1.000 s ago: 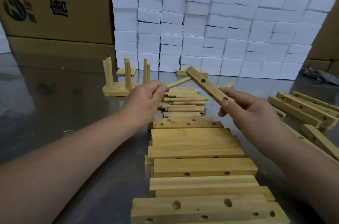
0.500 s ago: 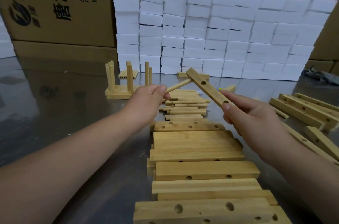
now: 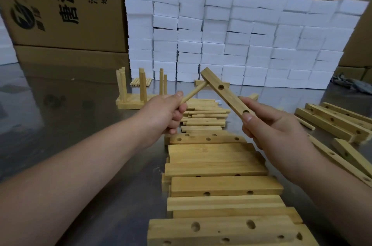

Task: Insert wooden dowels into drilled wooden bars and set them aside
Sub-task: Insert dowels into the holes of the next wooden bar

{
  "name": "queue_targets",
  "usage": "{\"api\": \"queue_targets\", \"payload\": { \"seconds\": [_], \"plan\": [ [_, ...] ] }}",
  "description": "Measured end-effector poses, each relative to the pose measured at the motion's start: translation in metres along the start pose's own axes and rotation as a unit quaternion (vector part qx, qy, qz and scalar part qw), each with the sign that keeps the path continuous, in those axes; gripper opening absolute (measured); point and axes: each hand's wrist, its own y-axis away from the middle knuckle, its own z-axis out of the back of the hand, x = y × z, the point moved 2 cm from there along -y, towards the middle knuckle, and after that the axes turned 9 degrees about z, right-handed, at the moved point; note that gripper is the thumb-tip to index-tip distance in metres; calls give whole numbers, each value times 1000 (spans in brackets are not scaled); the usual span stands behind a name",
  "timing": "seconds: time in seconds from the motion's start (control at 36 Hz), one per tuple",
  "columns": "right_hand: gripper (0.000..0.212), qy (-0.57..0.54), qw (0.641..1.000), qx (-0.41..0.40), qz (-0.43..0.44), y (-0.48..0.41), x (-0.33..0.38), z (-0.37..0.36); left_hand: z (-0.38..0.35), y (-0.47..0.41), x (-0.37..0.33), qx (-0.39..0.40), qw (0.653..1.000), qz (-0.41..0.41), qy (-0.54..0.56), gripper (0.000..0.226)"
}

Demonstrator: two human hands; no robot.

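Above the middle of the tabletop (image 3: 70,125), both hands are raised clear of the metal surface. The left hand (image 3: 167,112) has its fingers curled round the near end of a dowel (image 3: 194,92), and the right hand (image 3: 269,125) pinches the lower end of a drilled bar (image 3: 225,94) between thumb and fingers, the bar tilted up and away. The dowel's far tip meets a side face of the bar near its upper end; whether it has entered a hole there cannot be told. Both pieces look like light, stiff, dry wood with smooth faces, so a firm grip should hold without crushing. A thin dowel could snap or jam if pushed at an angle. Holding it closer to the tip would probably steady the push, and the bar wants support near the hole that takes the load. The spare dowels (image 3: 203,116) lie in a heap just beyond the hands, and a row of drilled boards (image 3: 217,165) runs toward the near edge. A finished piece (image 3: 132,102) with upright pegs stands toward the far left. More bars (image 3: 332,120) lie by the right edge, in front of a wall of white foam blocks (image 3: 241,40).
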Motion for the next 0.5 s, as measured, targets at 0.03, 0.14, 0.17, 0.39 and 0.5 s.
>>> {"api": "queue_targets", "payload": {
  "seconds": [0.03,0.14,0.17,0.39,0.5],
  "plan": [
    [28,1,1000,0,-1,1,0,-1,-1,0,-1,-8,1000,-13,2,40],
    [33,8,999,-39,10,0,-2,-4,-1,2,-7,-66,991,-104,-52,37],
    [36,13,999,-41,15,-1,-2,-4,0,4,-9,-78,987,-119,-69,33],
    [32,1,1000,-9,14,0,-6,-4,4,6,-6,-144,964,-177,-139,27],
    [32,-7,1000,1,1,0,-7,-6,5,4,-6,-147,966,-178,-117,29]
  ]
}}
